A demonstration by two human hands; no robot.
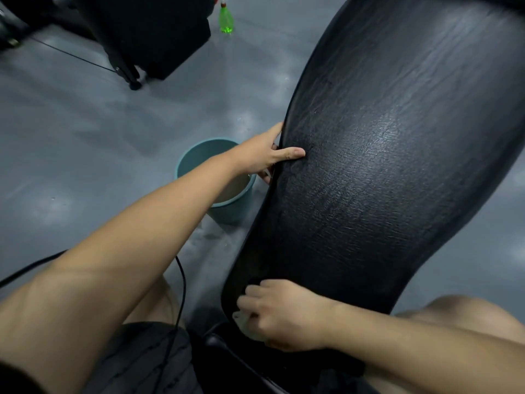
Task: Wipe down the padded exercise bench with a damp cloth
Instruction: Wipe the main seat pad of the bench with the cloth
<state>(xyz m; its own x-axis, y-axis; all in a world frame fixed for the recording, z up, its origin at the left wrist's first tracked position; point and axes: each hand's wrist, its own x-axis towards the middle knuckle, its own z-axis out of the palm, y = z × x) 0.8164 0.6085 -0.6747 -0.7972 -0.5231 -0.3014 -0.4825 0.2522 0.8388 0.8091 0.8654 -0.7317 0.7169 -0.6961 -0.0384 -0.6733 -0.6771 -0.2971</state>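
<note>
At six o'clock the right hand (281,314) pinches a pale cloth (241,321) on the near end of the black bench (397,166), while the left hand (264,157) clamps its nine o'clock edge, where a slip could tip the bucket (235,206).

Black textured padded bench (397,166); left hand (264,157) gripping its left edge; right hand (284,314) clutching pale cloth (241,319) at near end. Teal plastic bucket (199,157) just beside; green spray bottle (226,21) on grey floor (85,123).
</note>
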